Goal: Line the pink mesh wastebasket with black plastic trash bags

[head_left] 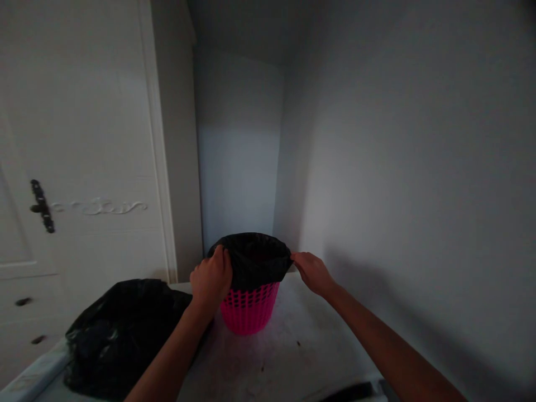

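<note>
Perhaps uneven pulling could tear the black bag (257, 274), its rim gripped by left hand (213, 277) and right hand (312, 272), or tip the pink basket (249, 314) toward the white surface's (304, 318) far end.

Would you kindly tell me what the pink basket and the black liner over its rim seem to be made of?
Pink basket: probably moulded plastic, fairly matte; its stiff-looking wall has regular holes. Black liner: likely thin plastic film with a faint sheen; it wrinkles and folds loosely over the basket.
</note>
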Available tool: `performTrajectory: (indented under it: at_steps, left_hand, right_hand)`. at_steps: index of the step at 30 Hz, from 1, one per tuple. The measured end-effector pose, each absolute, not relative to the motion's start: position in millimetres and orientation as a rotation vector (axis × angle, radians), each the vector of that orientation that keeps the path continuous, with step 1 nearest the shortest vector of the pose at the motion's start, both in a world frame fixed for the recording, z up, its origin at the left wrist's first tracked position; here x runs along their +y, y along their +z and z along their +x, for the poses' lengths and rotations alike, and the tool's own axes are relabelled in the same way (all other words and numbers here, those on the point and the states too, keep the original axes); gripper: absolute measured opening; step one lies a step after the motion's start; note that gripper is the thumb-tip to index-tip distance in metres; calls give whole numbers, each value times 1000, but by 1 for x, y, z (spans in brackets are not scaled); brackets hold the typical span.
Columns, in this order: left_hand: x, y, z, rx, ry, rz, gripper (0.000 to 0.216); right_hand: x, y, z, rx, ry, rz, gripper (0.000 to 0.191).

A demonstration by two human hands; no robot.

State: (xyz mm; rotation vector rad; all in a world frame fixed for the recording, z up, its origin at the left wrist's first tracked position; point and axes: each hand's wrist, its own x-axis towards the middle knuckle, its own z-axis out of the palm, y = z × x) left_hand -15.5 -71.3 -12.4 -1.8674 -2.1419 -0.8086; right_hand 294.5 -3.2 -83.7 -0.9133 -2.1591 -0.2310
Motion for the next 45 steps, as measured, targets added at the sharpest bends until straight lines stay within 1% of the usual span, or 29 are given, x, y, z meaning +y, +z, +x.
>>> performTrajectory:
  at_steps: [3, 5, 7, 9, 12, 14, 15, 16, 18, 19, 22, 25, 29, 34, 36, 38, 41, 43, 45]
  left_hand:
    - [-67, -12, -16, -2136, -803, -1909, 46]
    - [-63, -15, -20, -2102, -870, -1970, 43]
    - [-59, -19, -26, -2037, -1040, -2087, 40]
    - [-58, -23, -35, -1929, -1261, -2245, 36]
    - [-62, -29, -47, -1627, -1509, -2389, 32]
    - [-68, -31, -51, -1446, -1549, -2405, 29]
    - [-71, -31, -52, -1398, -1536, -2421, 28]
    - [-73, -32, -52, -1386, -1508, -2446, 28]
    - [-75, -33, -52, -1419, -1436, -2497, 30]
    - [-75, -34, -52, -1435, -1403, -2510, 30]
    - [-73, -35, -54, -1412, -1343, -2513, 31]
    - [-70, -36, -60, -1339, -1314, -2481, 32]
    - [-67, -39, -69, -1323, -1281, -2446, 36]
    - [-62, -33, -69, -1585, -1482, -2364, 29]
    - [-56, -25, -67, -1725, -1566, -2258, 30]
    - [-45, -16, -65, -1816, -1617, -2174, 31]
    - [-21, 0, -60, -1859, -1620, -2123, 32]
    - [-7, 10, -55, -1834, -1685, -2126, 33]
    - [1, 20, -49, -1771, -1903, -2181, 35]
  right_hand:
    - [0, -90, 289, -2065, -210, -937, 31]
    - [-1, -92, 285, -1986, -167, -982, 28]
    - [-7, -92, 281, -1940, -132, -1016, 24]
    - [-19, -89, 276, -1914, -127, -1025, 25]
    - [-41, -85, 266, -1918, -185, -970, 39]
    - [-52, -85, 255, -1984, -269, -905, 54]
    - [-56, -86, 250, -2024, -318, -876, 57]
    - [-57, -86, 245, -2056, -365, -852, 54]
    - [-56, -88, 240, -2093, -418, -792, 41]
    - [-54, -88, 239, -2102, -412, -744, 40]
    - [-49, -84, 244, -2074, -265, -619, 43]
    - [-44, -71, 249, -1940, -110, -723, 40]
    - [-25, -41, 249, -1928, -125, -878, 37]
    - [10, -6, 254, -2165, -266, -915, 33]
    - [18, 3, 254, -2197, -358, -1037, 30]
    - [24, 10, 251, -2172, -421, -1259, 27]
    - [34, 18, 243, -2075, -368, -1526, 25]
    - [46, 22, 238, -2008, -297, -1513, 26]
    - [62, 27, 235, -1981, -253, -1376, 28]
